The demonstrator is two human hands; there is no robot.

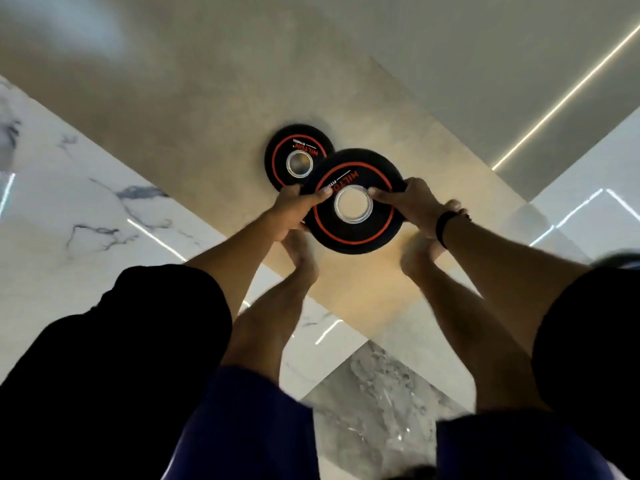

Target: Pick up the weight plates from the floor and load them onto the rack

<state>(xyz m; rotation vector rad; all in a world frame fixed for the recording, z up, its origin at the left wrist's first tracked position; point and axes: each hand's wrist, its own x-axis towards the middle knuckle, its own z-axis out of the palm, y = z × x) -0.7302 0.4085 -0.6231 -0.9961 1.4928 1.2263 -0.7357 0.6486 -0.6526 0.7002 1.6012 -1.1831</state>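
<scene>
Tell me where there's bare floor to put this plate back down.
Bare beige floor lies right of and beyond the second plate. Crowded: under the held plate, between both hands, where the bare feet stand.

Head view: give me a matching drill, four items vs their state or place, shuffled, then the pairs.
Column one:
1. near weight plate
2. far weight plate
3. left hand
4. right hand

Column two:
A. lies flat on the floor, partly covered by the other plate
B. wrist carries a dark band
C. gripped at both edges, a thumb on either side of its centre hole
D. grips the plate rim on the side nearest the white marble tile

Pairs: 1-C, 2-A, 3-D, 4-B
</scene>
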